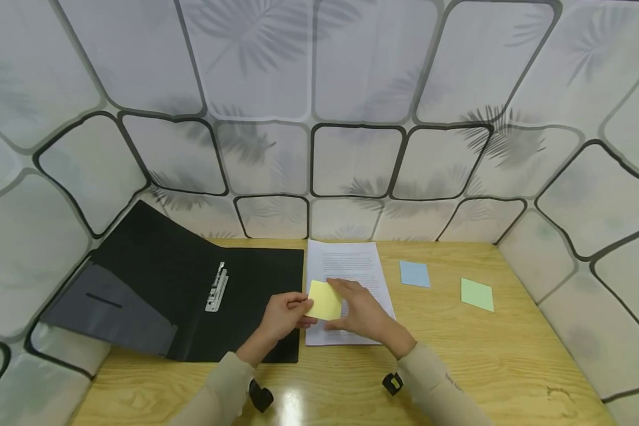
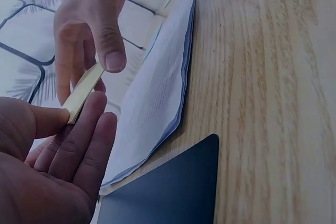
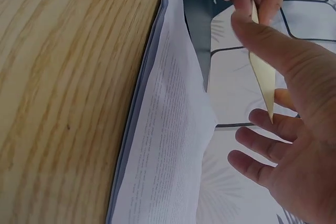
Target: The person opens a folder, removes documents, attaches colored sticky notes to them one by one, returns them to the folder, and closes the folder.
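Note:
Near the middle in the head view, my left hand (image 1: 286, 318) pinches a yellow sticky-note pad (image 1: 325, 300) between thumb and fingers at its left edge. The pad is held above a stack of printed paper (image 1: 354, 266) and tilts on edge in the left wrist view. My right hand (image 1: 366, 312) is at the pad's right side, thumb near the bottom edge and fingers by the top. In the right wrist view its fingers (image 3: 262, 142) are spread and fairly straight, with one fingertip at the pad's corner. Firm contact there is hard to tell.
Left of the papers lies an opened black folder (image 1: 261, 266) with a metal clip (image 1: 216, 290); its cover leans on the patterned wall. A blue sticky note (image 1: 415, 274) and a green sticky note (image 1: 477, 294) lie to the right on the wooden table (image 1: 490, 367).

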Tool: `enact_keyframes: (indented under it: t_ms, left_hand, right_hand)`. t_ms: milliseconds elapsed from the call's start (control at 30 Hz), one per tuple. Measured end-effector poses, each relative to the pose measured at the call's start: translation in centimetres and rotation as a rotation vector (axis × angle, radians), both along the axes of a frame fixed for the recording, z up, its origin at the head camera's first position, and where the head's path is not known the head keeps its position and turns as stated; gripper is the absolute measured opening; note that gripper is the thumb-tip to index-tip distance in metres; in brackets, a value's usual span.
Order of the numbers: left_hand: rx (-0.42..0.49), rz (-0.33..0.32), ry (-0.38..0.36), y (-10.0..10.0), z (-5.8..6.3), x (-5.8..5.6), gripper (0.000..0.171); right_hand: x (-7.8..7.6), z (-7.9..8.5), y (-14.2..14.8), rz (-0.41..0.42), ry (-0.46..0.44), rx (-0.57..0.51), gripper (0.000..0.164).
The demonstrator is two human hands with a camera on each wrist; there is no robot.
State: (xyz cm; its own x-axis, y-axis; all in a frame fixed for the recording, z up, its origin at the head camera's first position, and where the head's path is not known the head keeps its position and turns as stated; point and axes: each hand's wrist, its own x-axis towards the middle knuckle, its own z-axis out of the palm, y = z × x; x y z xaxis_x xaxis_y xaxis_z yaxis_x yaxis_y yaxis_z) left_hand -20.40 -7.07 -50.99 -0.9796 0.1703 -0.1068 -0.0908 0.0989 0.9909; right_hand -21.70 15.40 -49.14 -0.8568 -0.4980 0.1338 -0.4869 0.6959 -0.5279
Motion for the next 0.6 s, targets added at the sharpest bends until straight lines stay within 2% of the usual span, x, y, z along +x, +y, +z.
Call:
enact_keyframes:
  t_ms: [100,433,600]
  left_hand:
    - [-0.004,0.007,-0.018,-0.18,-0.1,0.17,0.031]
    - [-0.02,0.03,-0.05,-0.68,-0.31,0.54,0.032]
    - [0.016,0.053,-0.113,-0.73,-0.24,0.69,0.04]
  right_hand:
    - [-0.01,0.1,-0.14,0.012,0.014,0.016,0.097]
    - [-0.02,0.78,-0.35,0.072,-0.037,-0.028,0.091]
    - [-0.01,0.78,-0.42,0.089,-0.011,-0.064,0.086]
